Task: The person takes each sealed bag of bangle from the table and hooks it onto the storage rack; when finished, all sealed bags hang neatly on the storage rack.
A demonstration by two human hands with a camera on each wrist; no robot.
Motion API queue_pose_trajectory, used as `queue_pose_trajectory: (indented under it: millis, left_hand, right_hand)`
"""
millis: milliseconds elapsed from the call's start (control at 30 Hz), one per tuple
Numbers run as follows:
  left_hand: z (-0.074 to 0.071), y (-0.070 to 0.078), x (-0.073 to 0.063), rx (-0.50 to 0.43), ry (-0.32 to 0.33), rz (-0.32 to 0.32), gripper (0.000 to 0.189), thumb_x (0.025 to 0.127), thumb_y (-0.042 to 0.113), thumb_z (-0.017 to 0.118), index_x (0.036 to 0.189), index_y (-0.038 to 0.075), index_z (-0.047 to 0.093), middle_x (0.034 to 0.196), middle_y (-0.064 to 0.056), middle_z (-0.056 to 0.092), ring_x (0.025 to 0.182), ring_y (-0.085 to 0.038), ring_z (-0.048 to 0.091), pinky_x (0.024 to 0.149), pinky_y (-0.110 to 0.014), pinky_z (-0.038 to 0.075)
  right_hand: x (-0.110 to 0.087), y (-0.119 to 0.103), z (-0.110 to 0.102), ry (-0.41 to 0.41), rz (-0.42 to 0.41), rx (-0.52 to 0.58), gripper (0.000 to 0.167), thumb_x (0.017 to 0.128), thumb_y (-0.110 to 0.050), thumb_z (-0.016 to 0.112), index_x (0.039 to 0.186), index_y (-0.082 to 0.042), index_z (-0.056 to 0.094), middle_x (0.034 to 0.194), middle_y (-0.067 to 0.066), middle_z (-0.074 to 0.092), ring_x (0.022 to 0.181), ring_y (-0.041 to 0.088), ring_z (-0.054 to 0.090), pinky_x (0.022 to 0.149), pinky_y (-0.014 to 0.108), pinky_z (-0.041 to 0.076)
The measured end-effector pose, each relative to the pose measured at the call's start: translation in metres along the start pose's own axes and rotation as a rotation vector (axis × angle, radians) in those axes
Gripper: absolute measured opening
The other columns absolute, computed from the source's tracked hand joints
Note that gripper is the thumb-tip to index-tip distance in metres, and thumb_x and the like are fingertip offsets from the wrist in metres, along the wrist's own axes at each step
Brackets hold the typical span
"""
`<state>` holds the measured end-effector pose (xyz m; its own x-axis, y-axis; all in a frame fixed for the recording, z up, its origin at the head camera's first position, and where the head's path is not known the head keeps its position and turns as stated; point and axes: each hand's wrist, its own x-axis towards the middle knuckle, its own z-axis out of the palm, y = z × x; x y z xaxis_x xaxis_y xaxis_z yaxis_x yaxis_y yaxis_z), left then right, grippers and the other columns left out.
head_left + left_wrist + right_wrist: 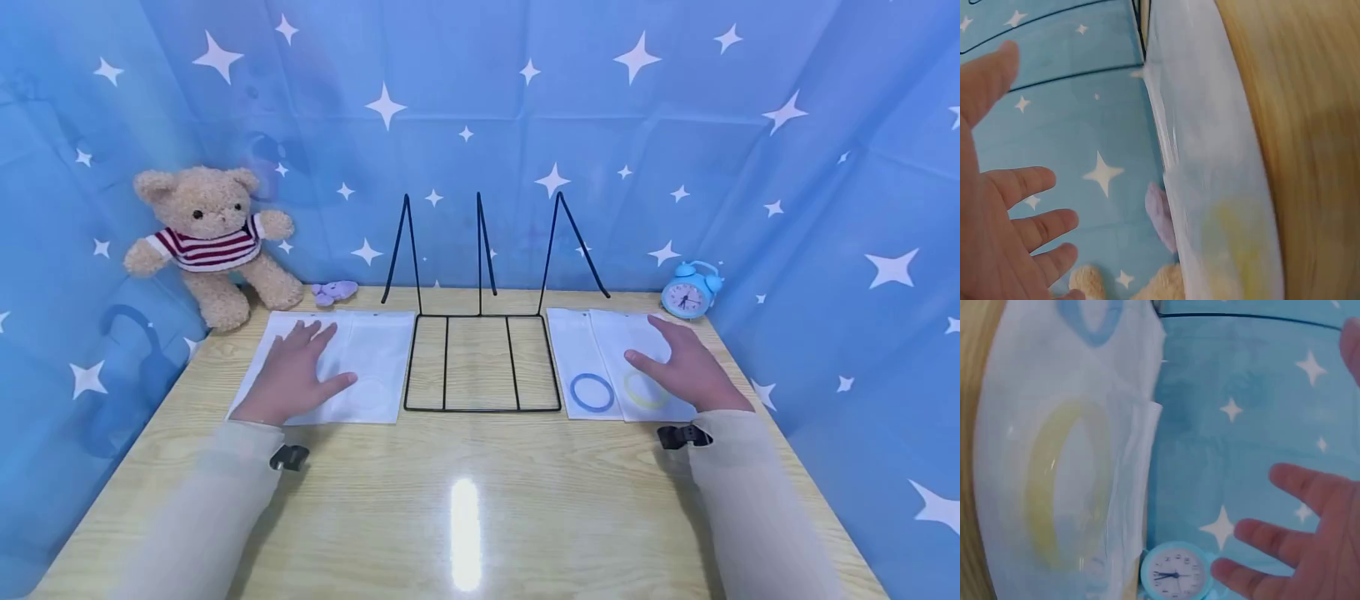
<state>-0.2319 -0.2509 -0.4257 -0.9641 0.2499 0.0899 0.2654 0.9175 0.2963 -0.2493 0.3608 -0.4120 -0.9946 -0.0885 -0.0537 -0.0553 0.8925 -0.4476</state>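
My left hand (292, 375) hovers with spread fingers over frosted white plastic pouches (382, 354) lying on the table's left side. A yellow shape (1244, 240) shows through one pouch in the left wrist view; a faint pale ring shows in the other. On the right, my right hand (686, 367) is held with fingers apart above two similar pouches (573, 346). One has a blue ring (592, 409) showing through, the other a yellow ring (1040, 494). Neither hand grips anything. Between the pouches stands a black wire rack (480, 316) with three upright bent prongs.
A teddy bear (213, 250) in a striped shirt sits at the back left, beside a small purple item (333, 292). A light blue alarm clock (686, 296) stands at the back right. Blue star-patterned curtain (465, 67) surrounds the wooden table (375, 508).
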Motion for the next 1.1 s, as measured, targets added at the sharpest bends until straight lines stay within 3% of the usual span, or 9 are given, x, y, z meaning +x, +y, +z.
queue_pose_trajectory:
  millis: [233,400,600,800,1100]
  left_hand:
    - [0.015,0.020,0.010,-0.105,0.012,0.035,0.092,0.096,0.055,0.072,0.162,0.000,0.037,0.163,-0.032,0.038,0.154,-0.054,0.027,0.123,-0.071,0.026]
    - [0.017,0.031,0.017,-0.153,0.000,0.028,0.091,0.096,0.054,0.072,0.163,0.003,0.037,0.164,-0.029,0.038,0.154,-0.051,0.030,0.123,-0.070,0.028]
    - [0.017,0.039,0.023,-0.220,0.043,0.029,0.085,0.097,0.049,0.074,0.161,0.005,0.041,0.163,-0.026,0.040,0.151,-0.049,0.036,0.121,-0.068,0.031]
    - [0.027,0.042,0.028,-0.233,0.030,0.029,0.082,0.097,0.047,0.074,0.161,0.006,0.043,0.161,-0.023,0.044,0.147,-0.047,0.041,0.120,-0.068,0.034]
    - [0.041,0.046,0.034,-0.198,-0.013,0.038,0.081,0.096,0.043,0.076,0.160,0.006,0.044,0.161,-0.022,0.046,0.149,-0.046,0.039,0.118,-0.071,0.030]
  right_hand:
    - [-0.002,0.008,-0.003,0.002,0.088,0.116,0.103,0.097,-0.075,0.052,0.170,-0.010,0.018,0.170,0.032,0.019,0.148,0.061,0.028,0.114,0.077,0.033]
    - [-0.004,0.015,-0.008,0.021,0.112,0.180,0.105,0.096,-0.074,0.056,0.170,-0.010,0.018,0.171,0.030,0.021,0.149,0.060,0.028,0.113,0.077,0.035]
    - [-0.003,0.020,-0.012,0.011,0.130,0.225,0.110,0.092,-0.076,0.062,0.170,-0.012,0.018,0.171,0.027,0.024,0.151,0.057,0.027,0.114,0.076,0.034]
    - [-0.008,0.025,-0.013,-0.048,0.143,0.224,0.109,0.093,-0.071,0.065,0.170,-0.010,0.018,0.171,0.025,0.025,0.152,0.055,0.027,0.116,0.074,0.032]
    - [-0.014,0.025,-0.016,-0.059,0.146,0.180,0.111,0.093,-0.073,0.064,0.168,-0.003,0.020,0.168,0.032,0.026,0.149,0.057,0.030,0.115,0.073,0.034]
